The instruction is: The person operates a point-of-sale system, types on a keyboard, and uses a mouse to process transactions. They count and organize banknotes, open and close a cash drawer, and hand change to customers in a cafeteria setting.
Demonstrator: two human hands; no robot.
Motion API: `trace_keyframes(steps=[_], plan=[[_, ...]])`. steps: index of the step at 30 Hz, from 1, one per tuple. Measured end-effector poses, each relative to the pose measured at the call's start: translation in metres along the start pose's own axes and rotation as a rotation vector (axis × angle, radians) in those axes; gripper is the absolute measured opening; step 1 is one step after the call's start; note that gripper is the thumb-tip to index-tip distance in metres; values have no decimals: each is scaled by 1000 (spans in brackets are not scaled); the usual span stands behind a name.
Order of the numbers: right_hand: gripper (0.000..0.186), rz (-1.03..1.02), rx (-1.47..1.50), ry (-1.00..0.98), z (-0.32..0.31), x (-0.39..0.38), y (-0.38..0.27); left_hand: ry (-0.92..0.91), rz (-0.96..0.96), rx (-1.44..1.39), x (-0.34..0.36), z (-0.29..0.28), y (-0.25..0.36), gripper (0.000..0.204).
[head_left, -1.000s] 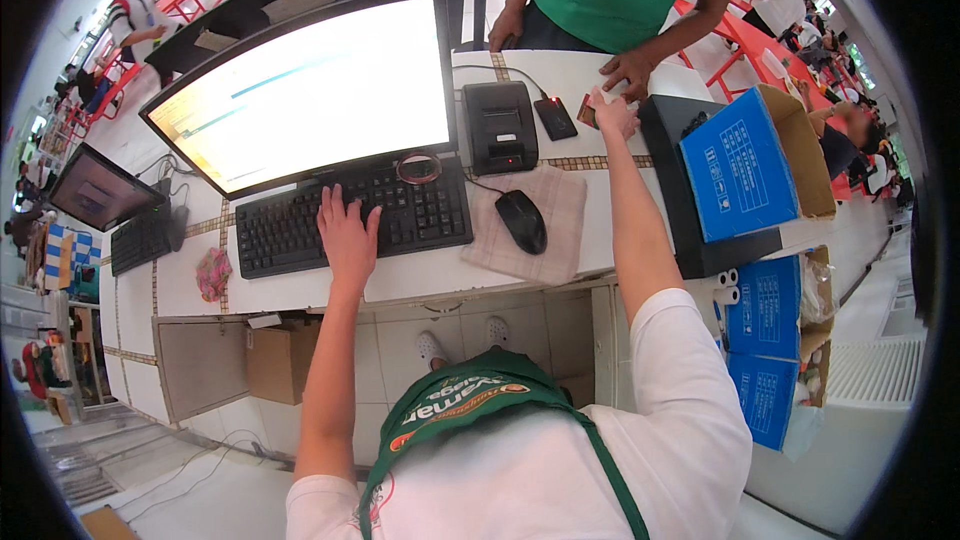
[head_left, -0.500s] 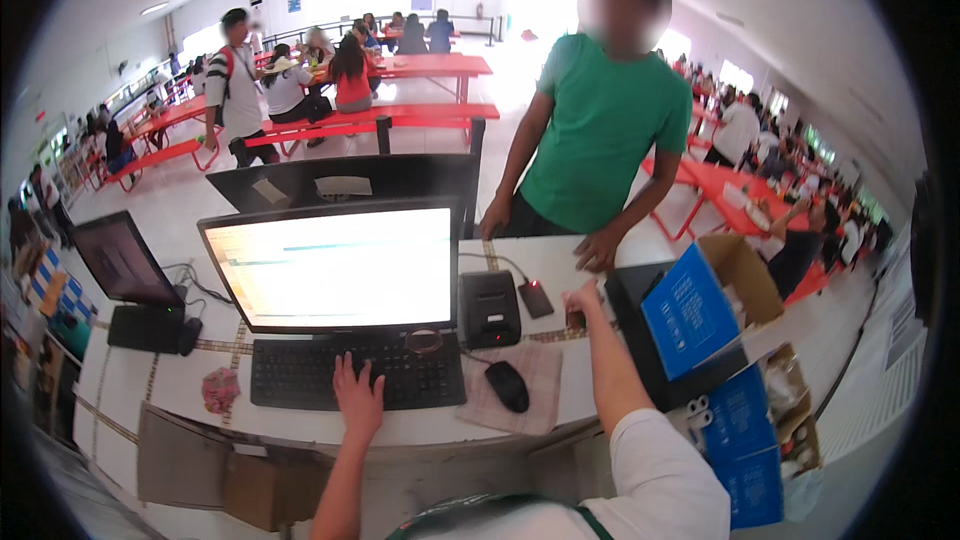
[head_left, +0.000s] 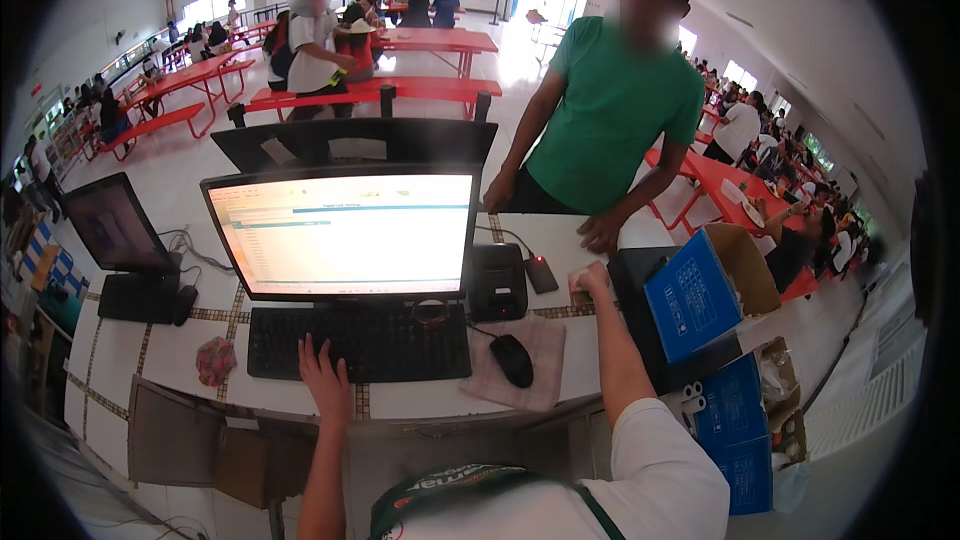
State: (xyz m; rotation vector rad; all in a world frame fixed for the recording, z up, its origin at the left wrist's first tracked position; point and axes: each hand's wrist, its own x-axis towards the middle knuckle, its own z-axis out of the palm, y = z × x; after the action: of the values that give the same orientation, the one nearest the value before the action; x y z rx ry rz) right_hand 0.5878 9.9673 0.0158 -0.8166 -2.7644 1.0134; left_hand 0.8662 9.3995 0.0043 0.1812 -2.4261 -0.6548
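Observation:
My left hand (head_left: 323, 372) rests with fingers spread on the front edge of a black keyboard (head_left: 395, 345), in front of a lit monitor (head_left: 345, 235). My right arm reaches forward, and my right hand (head_left: 590, 281) is closed at the counter. What it holds is too small and hidden to name. Left of it lie a small black reader with a red light (head_left: 541, 275) and a black box-shaped device (head_left: 497, 282). A black mouse (head_left: 512, 360) sits on a checked cloth (head_left: 545, 370). Across the counter, a person in a green shirt (head_left: 625, 120) has a hand (head_left: 600, 234) close to mine.
A blue carton (head_left: 690, 300) stands on a black box at the right, with more blue boxes (head_left: 735, 405) below. A second screen (head_left: 112, 222) and a crumpled pink cloth (head_left: 215, 361) are at the left. Red tables (head_left: 430, 40) with seated people fill the hall beyond.
My left hand has slid left and nearer to me on the keyboard. My right hand stays by the counter's far side. A person in the background has moved right and turned.

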Motion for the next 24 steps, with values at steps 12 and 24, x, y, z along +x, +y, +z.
trace_keyframes(steps=[12,24], plan=[[38,-286,278,194,47,-7,-38,-14,12,37,-3,0,-2,48],[23,-479,458,397,-18,-142,-24,-82,42,46,-2,4,1,52]])
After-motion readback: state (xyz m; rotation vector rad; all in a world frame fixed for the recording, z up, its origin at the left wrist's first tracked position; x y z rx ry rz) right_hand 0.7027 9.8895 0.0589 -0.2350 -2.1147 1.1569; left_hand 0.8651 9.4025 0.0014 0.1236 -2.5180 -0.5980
